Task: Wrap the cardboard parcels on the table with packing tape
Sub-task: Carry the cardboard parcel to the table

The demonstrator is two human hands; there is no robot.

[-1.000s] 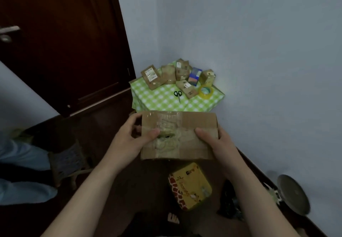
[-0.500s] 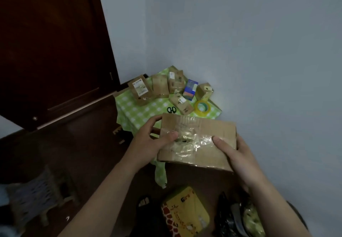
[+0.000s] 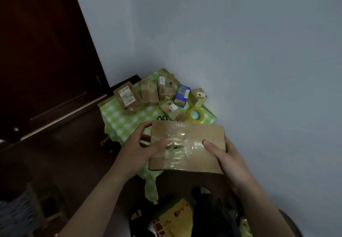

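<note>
I hold a flat cardboard parcel [image 3: 201, 134] in the air over the near edge of a small table with a green checked cloth [image 3: 118, 120]. Clear tape runs crumpled across its top. My left hand [image 3: 137, 147] grips the parcel's left end, thumb on top. My right hand [image 3: 227, 159] grips its right end, thumb pressing on the tape. A roll of packing tape [image 3: 195, 115] lies on the cloth behind the parcel. Several smaller cardboard parcels [image 3: 127, 97] stand at the back of the table.
Black scissors [image 3: 162, 118] lie on the cloth, partly hidden by the held parcel. A blue box [image 3: 182, 96] stands among the parcels. A yellow giraffe-print box [image 3: 174, 218] sits on the floor below. The dark wooden door [image 3: 46, 51] is on the left, the wall on the right.
The view has swung toward the table and the parcel has come closer over its near edge. Both hands keep the same hold on the parcel's ends.
</note>
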